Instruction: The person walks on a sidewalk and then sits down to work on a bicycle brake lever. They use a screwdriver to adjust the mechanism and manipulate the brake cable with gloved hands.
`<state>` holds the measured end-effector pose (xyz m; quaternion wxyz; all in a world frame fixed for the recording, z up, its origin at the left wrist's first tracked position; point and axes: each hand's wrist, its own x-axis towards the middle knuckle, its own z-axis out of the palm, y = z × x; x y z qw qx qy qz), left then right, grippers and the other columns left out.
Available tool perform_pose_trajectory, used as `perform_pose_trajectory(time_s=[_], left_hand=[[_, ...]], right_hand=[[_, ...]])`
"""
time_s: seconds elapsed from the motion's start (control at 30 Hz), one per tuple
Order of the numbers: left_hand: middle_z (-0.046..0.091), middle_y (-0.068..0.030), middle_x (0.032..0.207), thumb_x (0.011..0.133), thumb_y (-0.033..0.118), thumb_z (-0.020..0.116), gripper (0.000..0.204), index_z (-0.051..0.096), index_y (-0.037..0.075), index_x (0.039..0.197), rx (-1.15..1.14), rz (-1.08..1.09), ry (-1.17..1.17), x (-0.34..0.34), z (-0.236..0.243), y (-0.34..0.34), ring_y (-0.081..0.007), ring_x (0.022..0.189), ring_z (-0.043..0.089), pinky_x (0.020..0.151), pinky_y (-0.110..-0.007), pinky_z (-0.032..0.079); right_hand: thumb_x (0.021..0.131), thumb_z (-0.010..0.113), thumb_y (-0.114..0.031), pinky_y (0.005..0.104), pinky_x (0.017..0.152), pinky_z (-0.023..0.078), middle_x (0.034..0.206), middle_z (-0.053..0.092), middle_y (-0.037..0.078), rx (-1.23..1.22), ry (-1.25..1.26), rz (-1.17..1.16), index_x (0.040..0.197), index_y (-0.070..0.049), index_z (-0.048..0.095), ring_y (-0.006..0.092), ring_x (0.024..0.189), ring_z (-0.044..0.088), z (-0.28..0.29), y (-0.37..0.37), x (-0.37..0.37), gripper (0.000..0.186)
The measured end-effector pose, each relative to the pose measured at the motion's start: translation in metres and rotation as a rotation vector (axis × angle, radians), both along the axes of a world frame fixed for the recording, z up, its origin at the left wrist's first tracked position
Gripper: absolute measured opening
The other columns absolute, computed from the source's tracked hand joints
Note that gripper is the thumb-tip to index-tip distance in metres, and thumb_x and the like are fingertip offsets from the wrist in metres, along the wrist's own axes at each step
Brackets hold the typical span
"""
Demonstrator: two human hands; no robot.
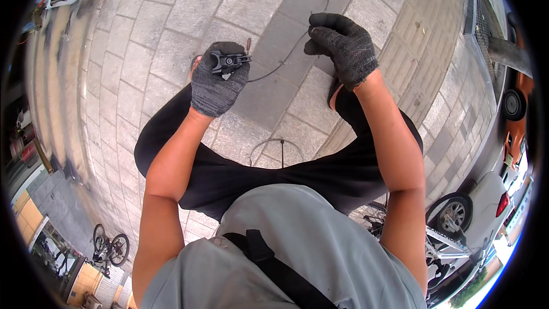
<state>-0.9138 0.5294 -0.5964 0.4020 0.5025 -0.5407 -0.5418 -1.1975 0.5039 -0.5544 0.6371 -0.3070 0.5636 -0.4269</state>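
Observation:
My left hand (216,87), in a dark grey knit glove, is closed around a small black bicycle shifter (227,62), which lies face up across the palm and fingers. A thin reddish-brown rod (249,44) sticks up beside it. From near that hand a thin black cable (278,69) curves over the paving, passes by my right fingertips and runs on to the top edge. My right hand (346,46), gloved the same way, is raised with its fingers curled toward the thumb. Whatever lies between those fingertips, if anything, is too small to make out.
Grey stone paving (143,46) spreads between and around my knees. Behind me at the right are a bicycle (449,243) and a white car (486,206); farther up stands an orange car (517,117). Another bicycle (110,247) stands at the lower left. Steps (54,80) run along the left.

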Motion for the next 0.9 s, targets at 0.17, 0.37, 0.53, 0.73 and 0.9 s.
perform_pose_trajectory(time_s=[0.17,0.37,0.53,0.73,0.9], left_hand=[[0.068,-0.0063,0.104,0.085,-0.009,0.073,0.033,0.063,0.002,0.114,-0.250,0.039,-0.205,-0.0050,0.0050,-0.0041,-0.0153,0.094,0.066,0.084,-0.030,0.054],[0.070,-0.0080,0.104,0.086,-0.009,0.071,0.034,0.063,0.001,0.117,-0.189,0.103,-0.200,-0.0025,0.0048,-0.0070,-0.0152,0.092,0.068,0.081,-0.029,0.056],[0.070,-0.0088,0.104,0.087,-0.009,0.071,0.034,0.062,0.001,0.118,-0.177,0.098,-0.202,-0.0030,0.0047,-0.0057,-0.0158,0.093,0.069,0.081,-0.029,0.056],[0.070,-0.0091,0.105,0.086,-0.009,0.071,0.035,0.062,0.000,0.118,-0.152,0.076,-0.215,-0.0055,0.0087,-0.0053,-0.0160,0.093,0.069,0.083,-0.030,0.056],[0.070,-0.0085,0.105,0.085,-0.009,0.072,0.035,0.063,0.001,0.118,-0.163,0.053,-0.201,-0.0066,0.0053,-0.0046,-0.0155,0.094,0.068,0.084,-0.030,0.056]], right_hand=[[0.093,0.070,-0.010,0.0325,0.082,0.057,0.100,0.072,0.012,0.018,0.026,0.035,0.123,0.003,0.067,0.0215,0.084,0.073,0.0016,-0.0003,0.0010,0.033],[0.094,0.070,-0.011,0.0330,0.084,0.057,0.100,0.071,0.012,0.022,0.088,0.053,0.125,0.002,0.066,0.0213,0.086,0.072,0.0024,0.0009,-0.0003,0.034],[0.094,0.071,-0.010,0.0333,0.085,0.058,0.099,0.072,0.013,0.011,0.094,0.069,0.124,0.002,0.067,0.0224,0.086,0.073,0.0056,0.0014,0.0013,0.033],[0.093,0.072,-0.012,0.0328,0.086,0.057,0.101,0.074,0.012,0.023,0.040,0.084,0.121,0.002,0.067,0.0221,0.086,0.075,-0.0009,0.0029,0.0009,0.031],[0.093,0.071,-0.016,0.0312,0.090,0.055,0.103,0.076,0.009,0.028,0.087,0.122,0.120,-0.003,0.070,0.0196,0.089,0.076,-0.0027,0.0035,0.0012,0.030]])
